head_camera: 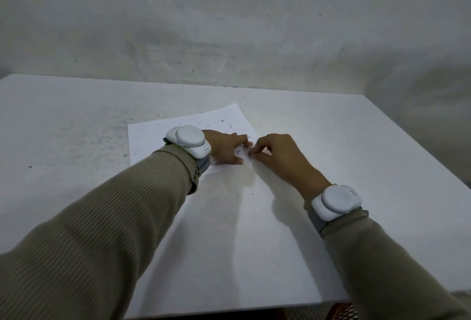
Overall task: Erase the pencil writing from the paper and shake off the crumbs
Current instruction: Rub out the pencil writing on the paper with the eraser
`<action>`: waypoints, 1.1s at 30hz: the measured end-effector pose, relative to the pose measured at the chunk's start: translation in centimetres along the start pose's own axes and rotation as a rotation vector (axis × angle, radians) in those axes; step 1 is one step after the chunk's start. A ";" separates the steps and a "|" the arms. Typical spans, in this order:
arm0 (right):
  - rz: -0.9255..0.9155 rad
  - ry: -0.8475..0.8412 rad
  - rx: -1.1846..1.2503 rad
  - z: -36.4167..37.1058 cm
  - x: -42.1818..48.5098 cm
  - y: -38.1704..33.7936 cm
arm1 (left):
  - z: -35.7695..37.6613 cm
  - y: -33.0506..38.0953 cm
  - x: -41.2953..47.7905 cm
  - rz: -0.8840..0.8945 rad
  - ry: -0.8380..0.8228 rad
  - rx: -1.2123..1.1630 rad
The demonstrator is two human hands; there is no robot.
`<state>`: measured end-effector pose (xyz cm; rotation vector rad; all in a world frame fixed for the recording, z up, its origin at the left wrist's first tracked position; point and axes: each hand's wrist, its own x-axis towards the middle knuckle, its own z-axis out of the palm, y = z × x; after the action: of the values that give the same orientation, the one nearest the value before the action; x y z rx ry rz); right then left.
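Note:
A white sheet of paper [153, 138] lies on the white table [331, 141], dotted with several dark eraser crumbs [223, 121]. My left hand [224, 147] presses flat on the sheet with fingers spread, holding it down. My right hand [277, 152] sits at the paper's right edge, its curled fingers pinching a small white eraser [252, 154] against the sheet just beside my left fingertips. Most of the eraser is hidden by my fingers. No pencil writing is plainly visible.
A grey wall [229, 26] rises behind the table's far edge. White sensor bands sit on both wrists [190, 140]. Stray crumbs lie on the table in front of the paper [252, 194]. A red mesh object [344, 312] peeks out below the table's front edge.

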<state>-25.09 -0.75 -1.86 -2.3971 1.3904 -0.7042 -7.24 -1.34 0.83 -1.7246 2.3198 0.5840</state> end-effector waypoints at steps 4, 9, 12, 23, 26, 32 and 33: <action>-0.090 -0.080 0.004 0.4 -0.2 -1.3 | 0.1 -0.1 0.2 0.000 0.009 -0.014; -0.071 -0.057 -0.083 0.3 0.1 -0.7 | -0.1 0.1 -0.1 -0.003 0.008 0.026; -0.040 -0.068 -0.146 -0.2 0.2 0.2 | -0.1 0.0 -0.1 0.001 -0.020 0.028; -0.004 -0.072 0.022 0.7 0.6 -1.3 | 0.5 -0.6 0.9 0.044 0.032 0.011; 0.073 -0.035 -0.064 0.5 1.2 -0.1 | 0.1 -0.2 0.4 0.022 0.001 0.049; 0.256 0.066 0.078 0.0 0.9 1.5 | 0.9 -0.5 1.0 0.053 0.083 0.087; 0.262 0.070 0.107 -0.2 0.8 1.6 | 1.1 -0.5 0.9 0.069 0.122 0.122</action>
<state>-26.02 -2.22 -2.24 -2.0771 1.6130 -0.7765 -7.14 -1.80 -0.62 -1.6754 2.4498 0.3487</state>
